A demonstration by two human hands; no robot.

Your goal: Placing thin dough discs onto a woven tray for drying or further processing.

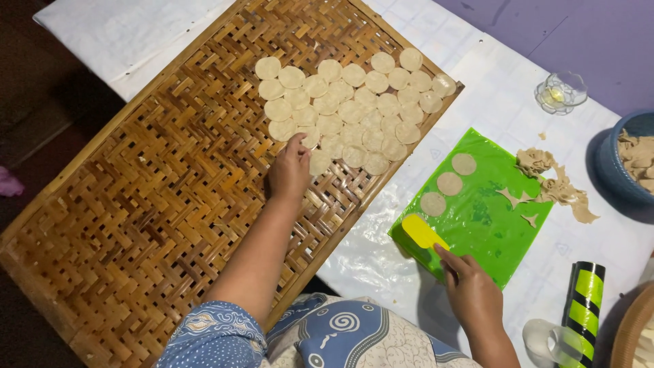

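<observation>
You're laying a dough disc down at the near edge of the cluster on the woven bamboo tray, left hand pinching it with fingertips curled. Your right hand is gripping a yellow scraper on the green plastic sheet, where three more discs are waiting on the desk. I'd be setting each one flat and just beside its neighbours, since overlapping probably makes them stick. Scraps are sitting near the blue bowl.
</observation>
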